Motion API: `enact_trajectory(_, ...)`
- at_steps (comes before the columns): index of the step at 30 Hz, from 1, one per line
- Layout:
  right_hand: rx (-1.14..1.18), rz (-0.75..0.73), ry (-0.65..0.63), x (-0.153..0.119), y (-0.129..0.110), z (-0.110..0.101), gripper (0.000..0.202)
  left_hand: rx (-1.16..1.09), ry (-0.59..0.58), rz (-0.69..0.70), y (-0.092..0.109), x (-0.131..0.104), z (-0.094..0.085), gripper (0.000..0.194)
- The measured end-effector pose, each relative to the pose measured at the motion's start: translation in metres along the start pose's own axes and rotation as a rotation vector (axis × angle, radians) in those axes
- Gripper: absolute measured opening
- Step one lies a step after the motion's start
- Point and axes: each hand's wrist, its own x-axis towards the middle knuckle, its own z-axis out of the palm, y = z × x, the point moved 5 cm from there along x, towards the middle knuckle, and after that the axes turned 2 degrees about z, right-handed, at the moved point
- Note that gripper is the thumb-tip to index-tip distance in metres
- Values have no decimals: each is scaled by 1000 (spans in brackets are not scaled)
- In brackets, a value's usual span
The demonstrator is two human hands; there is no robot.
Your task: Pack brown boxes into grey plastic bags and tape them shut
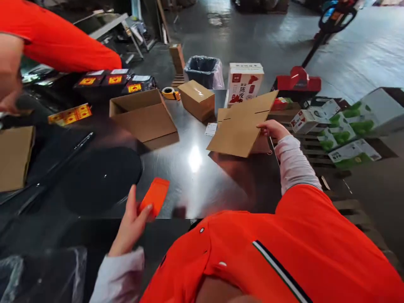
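Observation:
My left hand (134,223) holds an orange card (157,194) between thumb and fingers, over the front edge of the metal table (189,181). My right hand (274,129) pinches the right edge of a flat, slotted cardboard sheet (241,130), which is tilted over the table's right part. An open cardboard box (145,118) stands left of the sheet. Between them, farther back, sits a small closed carton (197,100), with a white label (211,129) in front of it. A yellow tape roll (171,93) lies behind the open box.
Black packages (115,80) and a red-yellow strip (70,115) are at the left, near another person's arm (11,71). A lined bin (204,69) and a white-red box (244,84) stand behind. Green-white cartons (353,122) are on the right.

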Motion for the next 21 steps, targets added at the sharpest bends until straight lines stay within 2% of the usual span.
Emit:
enact_trajectory(2, -32, -15, -168, -13, -31, 29, 28, 76, -124, 43, 35, 24, -2, 85)
enact_trajectory(5, -201, -168, -309, -52, -80, 101, 35, 129, -211, 100, 96, 68, 5, 60)
enact_trajectory(7, -423, -327, -331, -86, -104, 159, 41, 95, -192, 87, 127, 101, 16, 56)
enact_trajectory(9, -590, -464, -350, -118, -117, 215, 47, 136, -170, 61, 143, 130, 29, 64)
enact_trajectory(12, -557, -514, -485, -148, -114, 282, 45, 199, -128, 11, 136, 160, 41, 65)
enact_trajectory(15, -304, -339, -701, -152, -92, 323, 37, 30, -113, -19, 108, 166, 40, 57)
enact_trajectory(17, -141, -244, -762, -142, -78, 335, 32, -70, -121, -24, 91, 164, 37, 58)
enact_trajectory(18, -94, -256, -732, -135, -74, 335, 28, -105, -120, -9, 85, 163, 35, 59)
enact_trajectory(19, -80, -319, -657, -128, -73, 331, 26, -140, -112, 12, 82, 163, 32, 59)
enact_trajectory(21, -166, -549, -471, -120, -80, 312, 29, -108, -89, 73, 80, 166, 25, 58)
